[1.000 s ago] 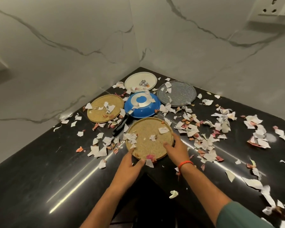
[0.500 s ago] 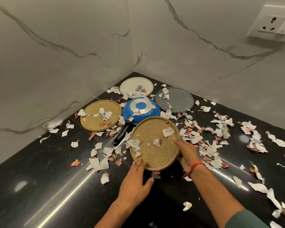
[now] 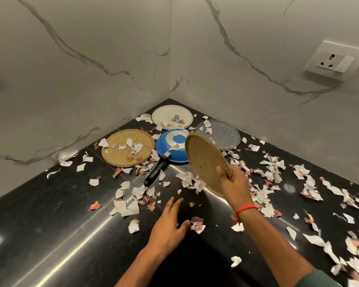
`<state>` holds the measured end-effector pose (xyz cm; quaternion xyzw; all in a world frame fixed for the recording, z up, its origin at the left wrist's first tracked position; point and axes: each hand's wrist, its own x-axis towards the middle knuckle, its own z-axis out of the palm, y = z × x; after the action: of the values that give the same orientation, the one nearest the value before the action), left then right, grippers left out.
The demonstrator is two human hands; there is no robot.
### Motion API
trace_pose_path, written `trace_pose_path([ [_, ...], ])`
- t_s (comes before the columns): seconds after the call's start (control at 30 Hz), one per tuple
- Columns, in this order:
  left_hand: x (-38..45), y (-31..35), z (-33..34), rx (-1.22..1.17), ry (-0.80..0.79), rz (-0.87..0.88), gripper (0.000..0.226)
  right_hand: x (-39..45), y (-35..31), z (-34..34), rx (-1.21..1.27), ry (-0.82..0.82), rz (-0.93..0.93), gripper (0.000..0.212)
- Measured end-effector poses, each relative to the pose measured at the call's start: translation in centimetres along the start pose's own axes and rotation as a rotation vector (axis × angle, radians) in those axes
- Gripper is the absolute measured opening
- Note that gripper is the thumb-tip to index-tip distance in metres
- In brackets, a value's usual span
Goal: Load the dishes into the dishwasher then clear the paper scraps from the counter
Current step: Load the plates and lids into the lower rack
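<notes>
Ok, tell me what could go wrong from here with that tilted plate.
The right hand pinches the tan plate by one edge only, steeply tilted, so it may slip and drop onto the counter. Paper scraps sliding off it add to the litter there. Its raised edge is near the upturned blue pan and could knock it. The left hand is open and not supporting the plate.

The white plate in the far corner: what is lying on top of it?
On the white plate lies a small cluster of crumpled silvery scraps, and some paper scraps sit at its near edge. The rest of its top is bare. What is under it cannot be seen.
</notes>
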<state>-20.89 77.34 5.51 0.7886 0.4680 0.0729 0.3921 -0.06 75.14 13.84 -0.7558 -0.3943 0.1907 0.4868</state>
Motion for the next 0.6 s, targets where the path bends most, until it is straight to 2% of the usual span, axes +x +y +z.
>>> trace_pose_path([
  [0.1,-0.1,-0.1,-0.2,-0.008,-0.008,-0.002,0.075,-0.7,0.2,0.1,-0.107,-0.023,-0.108,0.019],
  [0.3,-0.3,-0.7,-0.9,-0.065,-0.013,0.013,0.074,-2.0,1.1,0.3,-0.155,0.060,-0.132,0.023],
  [0.5,-1.0,-0.6,-2.2,-0.176,0.070,0.067,0.068,-3.1,0.3,-0.6,-0.045,0.217,-0.050,0.023],
  [0.6,-1.6,0.0,-2.3,-0.278,0.095,0.100,0.064,-4.4,-0.2,-1.2,0.175,0.258,0.113,0.017],
])
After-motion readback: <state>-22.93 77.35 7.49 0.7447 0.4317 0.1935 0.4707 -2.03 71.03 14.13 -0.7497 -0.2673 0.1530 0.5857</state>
